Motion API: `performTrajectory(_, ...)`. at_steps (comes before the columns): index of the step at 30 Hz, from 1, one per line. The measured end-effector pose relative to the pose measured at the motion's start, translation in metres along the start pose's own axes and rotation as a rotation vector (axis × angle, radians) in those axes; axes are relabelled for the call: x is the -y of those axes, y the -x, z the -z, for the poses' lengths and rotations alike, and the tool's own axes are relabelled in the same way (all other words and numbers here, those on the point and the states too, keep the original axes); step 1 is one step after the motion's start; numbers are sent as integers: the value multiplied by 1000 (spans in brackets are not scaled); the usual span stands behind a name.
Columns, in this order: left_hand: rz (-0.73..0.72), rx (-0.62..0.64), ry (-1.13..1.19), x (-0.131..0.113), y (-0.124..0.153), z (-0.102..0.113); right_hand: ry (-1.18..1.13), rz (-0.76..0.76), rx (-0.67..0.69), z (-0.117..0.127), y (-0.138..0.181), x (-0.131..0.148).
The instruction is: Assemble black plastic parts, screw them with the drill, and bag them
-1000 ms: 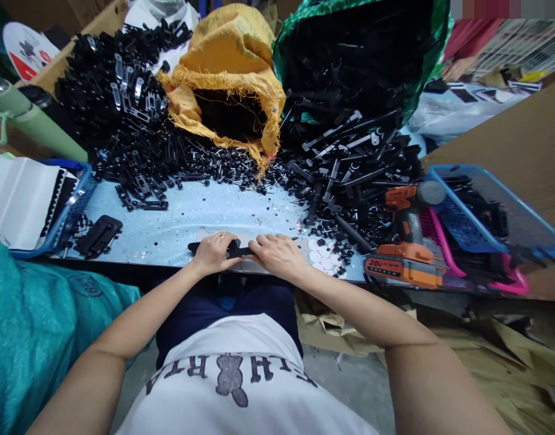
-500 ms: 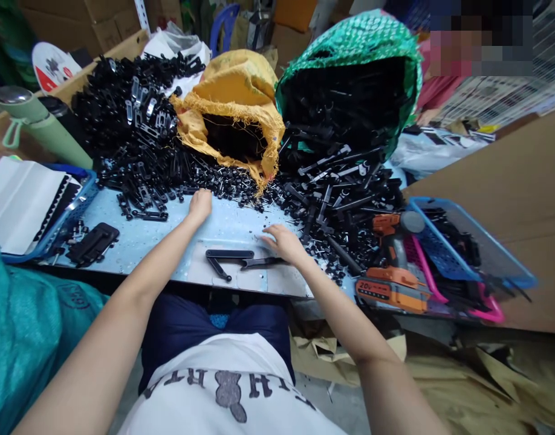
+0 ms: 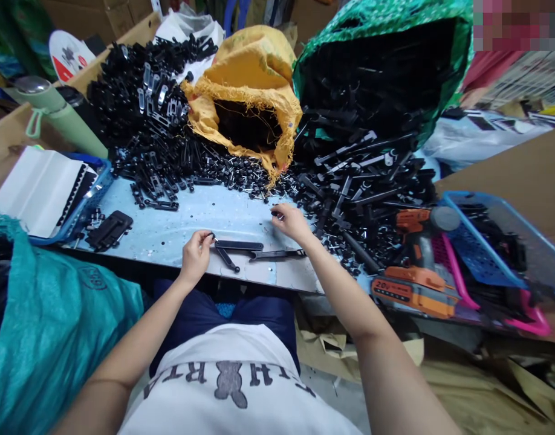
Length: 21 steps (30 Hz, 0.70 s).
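My left hand (image 3: 196, 257) is closed in a pinch on a small black part (image 3: 213, 236), its exact kind too small to make out. It is right at the left end of a black jointed bar (image 3: 239, 245), whose shorter arm folds down towards me. To the right of that bar lies a black fork-ended bar (image 3: 277, 255), flat near the table's front edge. My right hand (image 3: 292, 222) hovers above the table, thumb and fingers pinched together at a small black piece (image 3: 274, 212). Just beyond it are loose black-headed screws (image 3: 248, 175).
Black parts (image 3: 155, 121) are heaped at the back left. Behind the screws stand a yellow sack (image 3: 254, 57) and a green sack (image 3: 381, 24). An orange cordless drill (image 3: 413, 290) and a blue basket (image 3: 481, 241) are at right, a green bottle (image 3: 64, 121) at left.
My left hand has come back from the edge of the screw pile to the jointed bar's left end. The right hand has shifted slightly away from me and closed into a pinch. The view has shifted.
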<state>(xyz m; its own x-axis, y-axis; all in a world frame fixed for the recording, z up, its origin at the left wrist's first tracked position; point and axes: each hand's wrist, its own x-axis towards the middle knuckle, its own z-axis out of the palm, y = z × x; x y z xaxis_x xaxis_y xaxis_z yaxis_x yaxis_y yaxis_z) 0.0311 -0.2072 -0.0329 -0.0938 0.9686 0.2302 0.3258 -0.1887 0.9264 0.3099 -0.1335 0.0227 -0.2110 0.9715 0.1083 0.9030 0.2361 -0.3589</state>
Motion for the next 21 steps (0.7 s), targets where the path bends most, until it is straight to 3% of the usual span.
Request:
performTrajectory(4,-183,31,-254,-1,2,4,-496,0,-51,1,34,18)
performTrajectory(8,-286,61,-410,-2,3,7,-653,-75,40,-3,53,28)
performTrajectory(12,-327,50,-571,-8,3,8,-515,-15,52,0,57,35)
performTrajectory(16,-442,159,-767,-12,4,3,-242,142,122,1,57,44)
performTrajectory(19,-516,210,-870,-9,6,-2,-74,170,141,-9,62,44)
performTrajectory(21,-541,206,-890,-6,8,-3,-48,200,83,-18,68,40)
